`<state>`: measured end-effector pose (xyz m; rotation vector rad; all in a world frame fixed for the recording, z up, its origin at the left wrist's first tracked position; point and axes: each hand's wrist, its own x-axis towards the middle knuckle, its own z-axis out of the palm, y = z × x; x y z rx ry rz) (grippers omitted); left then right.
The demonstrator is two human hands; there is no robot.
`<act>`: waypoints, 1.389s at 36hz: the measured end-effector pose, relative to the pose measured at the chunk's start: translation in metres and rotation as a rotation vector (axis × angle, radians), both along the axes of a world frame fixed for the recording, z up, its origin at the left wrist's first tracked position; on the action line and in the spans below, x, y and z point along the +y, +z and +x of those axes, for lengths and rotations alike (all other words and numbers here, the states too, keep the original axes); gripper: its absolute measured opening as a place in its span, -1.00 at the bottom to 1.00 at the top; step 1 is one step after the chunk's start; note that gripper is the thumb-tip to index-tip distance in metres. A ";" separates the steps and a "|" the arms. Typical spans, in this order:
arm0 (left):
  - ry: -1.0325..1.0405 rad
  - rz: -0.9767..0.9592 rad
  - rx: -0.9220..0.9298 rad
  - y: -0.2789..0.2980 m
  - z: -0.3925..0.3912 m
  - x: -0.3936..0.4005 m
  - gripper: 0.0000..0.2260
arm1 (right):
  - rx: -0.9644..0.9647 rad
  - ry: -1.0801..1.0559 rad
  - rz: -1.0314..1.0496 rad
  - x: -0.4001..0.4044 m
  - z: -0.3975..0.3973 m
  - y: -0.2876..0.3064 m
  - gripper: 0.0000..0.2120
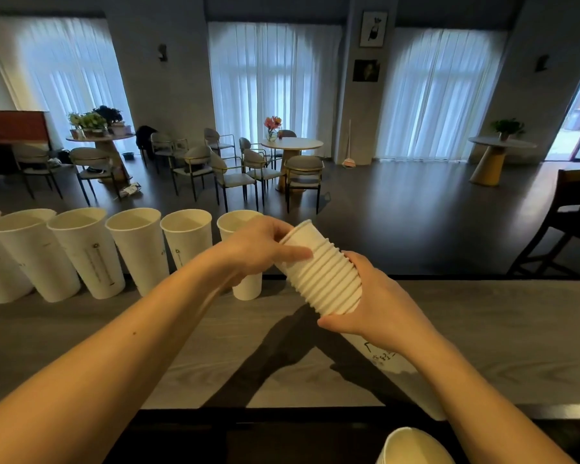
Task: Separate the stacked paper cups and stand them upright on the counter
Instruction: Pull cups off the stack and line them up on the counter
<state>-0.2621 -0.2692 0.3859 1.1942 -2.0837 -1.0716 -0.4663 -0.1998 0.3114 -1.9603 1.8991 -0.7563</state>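
A stack of white paper cups (329, 283) is held tilted above the grey counter (482, 329), its rims pointing up and to the left. My right hand (375, 306) grips the stack's lower part from the right. My left hand (265, 242) pinches the rim of the top cup (298, 234), thumb along its side. Several separated white cups (87, 252) stand upright in a row along the counter's far edge at the left, the nearest one (245, 286) partly hidden behind my left hand.
Another white cup rim (412, 447) shows at the bottom edge below the counter. Beyond the counter lies a room with chairs and round tables (292, 144). A dark bar stool (570, 222) stands at the far right. Bare counter surface extends to the right.
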 end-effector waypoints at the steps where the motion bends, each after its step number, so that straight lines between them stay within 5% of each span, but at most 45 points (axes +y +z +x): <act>1: 0.041 -0.027 0.009 0.002 0.000 -0.001 -0.81 | 0.013 -0.006 -0.003 0.000 -0.004 0.000 0.05; 7: 0.253 -0.469 0.072 0.029 0.003 -0.019 -0.83 | -0.004 -0.102 0.006 0.001 -0.028 0.003 0.01; 10: 0.281 -0.673 -0.085 0.030 -0.006 -0.028 -0.86 | 0.014 -0.169 0.037 0.002 -0.038 0.003 0.03; 17: 0.074 -0.774 -0.550 -0.027 -0.043 -0.041 -0.80 | -0.026 -0.168 0.024 -0.001 -0.043 -0.002 0.00; 23: 0.151 -0.801 -0.682 -0.038 -0.049 -0.059 -0.76 | -0.062 -0.173 0.004 -0.005 -0.045 -0.009 -0.04; 31: 0.134 -0.697 -0.724 -0.033 -0.054 -0.065 -0.61 | -0.099 -0.157 0.006 -0.002 -0.048 -0.013 -0.04; 36: 0.183 -0.779 -0.404 -0.014 -0.053 -0.041 -0.54 | -0.109 -0.136 -0.009 0.001 -0.047 -0.012 -0.04; 39: 0.064 -0.497 -0.179 -0.002 -0.063 -0.007 -0.69 | -0.122 -0.110 -0.031 0.006 -0.044 -0.008 -0.08; 43: -0.124 -0.051 -0.135 0.005 -0.072 0.020 -0.69 | -0.130 -0.088 -0.049 0.015 -0.040 -0.004 -0.08; 50: -0.132 0.007 -0.080 0.007 -0.074 0.028 -0.83 | -0.093 -0.091 -0.080 0.030 -0.044 -0.003 -0.02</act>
